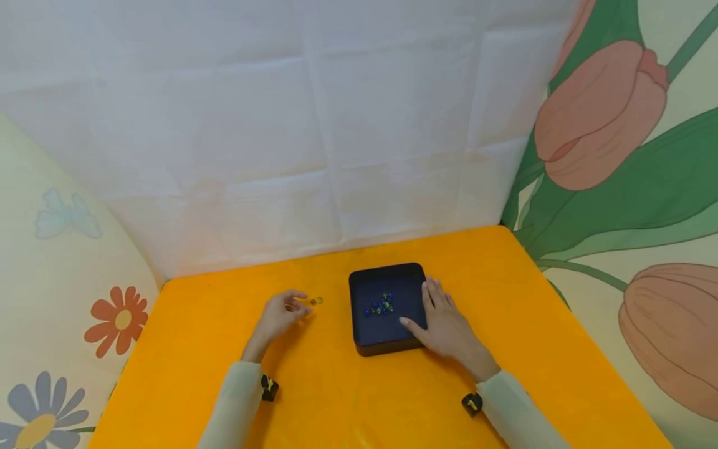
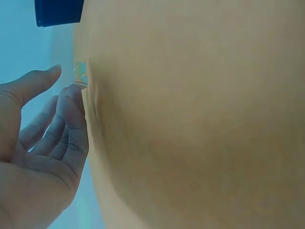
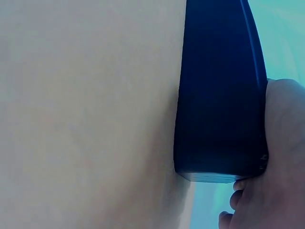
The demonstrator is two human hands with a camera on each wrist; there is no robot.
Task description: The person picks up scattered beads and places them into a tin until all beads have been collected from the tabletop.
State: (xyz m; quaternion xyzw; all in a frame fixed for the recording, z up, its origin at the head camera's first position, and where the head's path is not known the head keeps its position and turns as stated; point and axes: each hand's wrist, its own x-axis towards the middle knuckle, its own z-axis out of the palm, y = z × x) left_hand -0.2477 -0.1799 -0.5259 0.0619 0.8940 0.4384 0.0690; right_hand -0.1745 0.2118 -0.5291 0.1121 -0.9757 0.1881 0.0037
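My left hand (image 1: 284, 313) is beside two small, round, glassy pieces on the table, a brown one (image 1: 313, 302) and a clear yellowish one (image 1: 320, 300). Its thumb and fingers stand apart, bent loosely, with fingertips close to the glassy pieces (image 2: 81, 72) in the left wrist view. Against the right side of a black square tray (image 1: 387, 344) rests my right hand (image 1: 449, 330). Its fingers lie straight along the outside, and its thumb reaches over the rim. Several small blue and yellow-green marbles (image 1: 384, 304) are clustered inside the tray.
An orange cloth covers the table (image 1: 314, 386). White sheeting (image 1: 252, 137) hangs behind it, and flower-patterned panels (image 1: 606, 206) stand at both sides. Each wrist wears a small black camera (image 1: 472, 404).
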